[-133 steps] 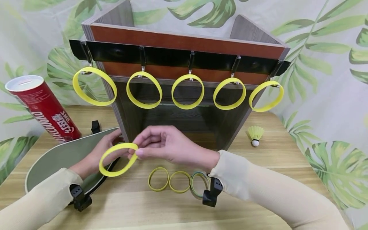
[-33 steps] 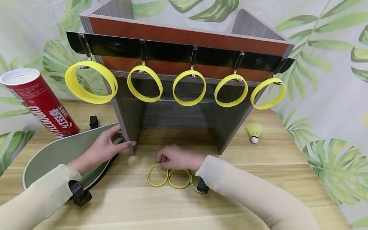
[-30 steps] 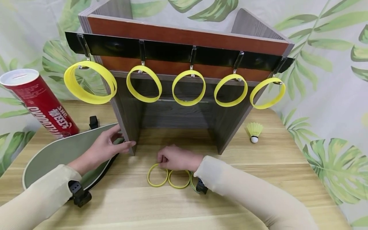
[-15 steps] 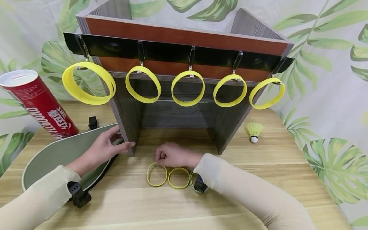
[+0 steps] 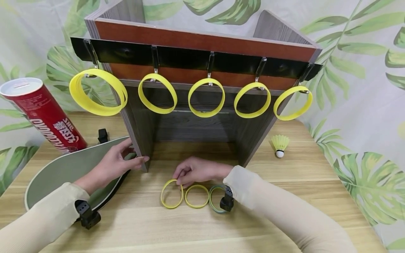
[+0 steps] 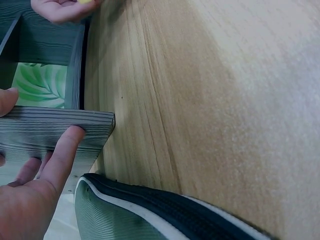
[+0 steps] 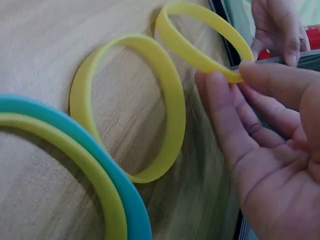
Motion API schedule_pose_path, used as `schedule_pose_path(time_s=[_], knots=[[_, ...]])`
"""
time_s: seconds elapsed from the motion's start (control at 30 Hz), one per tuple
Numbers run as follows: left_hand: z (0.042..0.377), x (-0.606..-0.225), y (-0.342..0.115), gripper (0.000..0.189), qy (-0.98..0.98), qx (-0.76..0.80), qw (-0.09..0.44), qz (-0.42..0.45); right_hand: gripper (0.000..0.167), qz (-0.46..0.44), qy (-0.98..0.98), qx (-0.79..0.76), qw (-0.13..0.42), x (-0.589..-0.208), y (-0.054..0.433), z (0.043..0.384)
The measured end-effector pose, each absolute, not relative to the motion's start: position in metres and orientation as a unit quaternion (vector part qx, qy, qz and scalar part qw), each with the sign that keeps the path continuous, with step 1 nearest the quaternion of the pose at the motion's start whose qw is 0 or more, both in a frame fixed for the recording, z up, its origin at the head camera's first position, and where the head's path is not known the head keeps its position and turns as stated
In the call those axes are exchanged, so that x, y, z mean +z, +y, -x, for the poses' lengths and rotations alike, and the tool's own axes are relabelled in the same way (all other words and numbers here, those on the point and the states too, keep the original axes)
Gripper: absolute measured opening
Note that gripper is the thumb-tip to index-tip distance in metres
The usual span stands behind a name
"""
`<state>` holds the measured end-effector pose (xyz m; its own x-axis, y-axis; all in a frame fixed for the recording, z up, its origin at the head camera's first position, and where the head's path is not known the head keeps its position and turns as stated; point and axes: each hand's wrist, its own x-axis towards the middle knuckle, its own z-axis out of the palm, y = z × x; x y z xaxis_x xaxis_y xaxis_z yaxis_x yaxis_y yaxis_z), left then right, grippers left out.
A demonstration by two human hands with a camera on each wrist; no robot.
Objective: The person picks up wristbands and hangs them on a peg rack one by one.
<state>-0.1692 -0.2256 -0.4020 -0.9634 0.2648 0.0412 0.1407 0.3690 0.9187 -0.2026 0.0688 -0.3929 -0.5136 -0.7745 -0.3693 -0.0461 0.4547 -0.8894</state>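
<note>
My right hand (image 5: 197,170) pinches the far rim of a yellow silicone wristband (image 7: 212,18) between thumb and fingertips, and the band tilts up from the table. To its right lie another yellow wristband (image 7: 175,110) and a teal wristband (image 7: 135,210) close against a yellow one. My left hand (image 5: 115,161) grips the front edge of the left side panel (image 6: 60,117) of a grey wooden stand, thumb inside, fingers outside. Yellow wristbands hang from hooks on the stand's black strip (image 5: 183,56); the leftmost hook bears two (image 5: 95,111).
A grey-green racket cover (image 5: 69,172) lies under my left forearm. Behind it stand a red tube (image 5: 52,116) and a small black block (image 5: 103,135). A yellow shuttlecock (image 5: 280,146) rests right of the stand.
The yellow wristband my right hand held 4.4 s ago is gone from it, and the leftmost hook now carries a second band. My right hand has moved down and now lifts the left table band's rim.
</note>
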Motion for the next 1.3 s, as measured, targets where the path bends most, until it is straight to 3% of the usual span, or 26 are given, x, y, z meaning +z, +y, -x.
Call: schedule_pose_path(time_s=[0.23,0.5,1.03,1.3], knots=[[0.169,-0.401,-0.225,0.061,0.821,0.554,0.055,-0.123,0.030,0.267,0.720,-0.488,0.415,-0.375,0.076,0.196],[0.167,-0.403,-0.226,0.062,0.824,0.551,0.055,-0.121,0.024,0.321,0.700,-0.533,0.352,-0.331,0.087,0.183],[0.170,-0.402,-0.227,0.068,0.823,0.552,0.058,-0.124,0.018,0.255,0.638,-0.694,0.215,-0.248,0.088,0.154],[0.169,-0.402,-0.228,0.060,0.849,0.515,0.042,-0.114,0.018,0.259,0.619,-0.706,0.228,-0.246,0.078,0.147]])
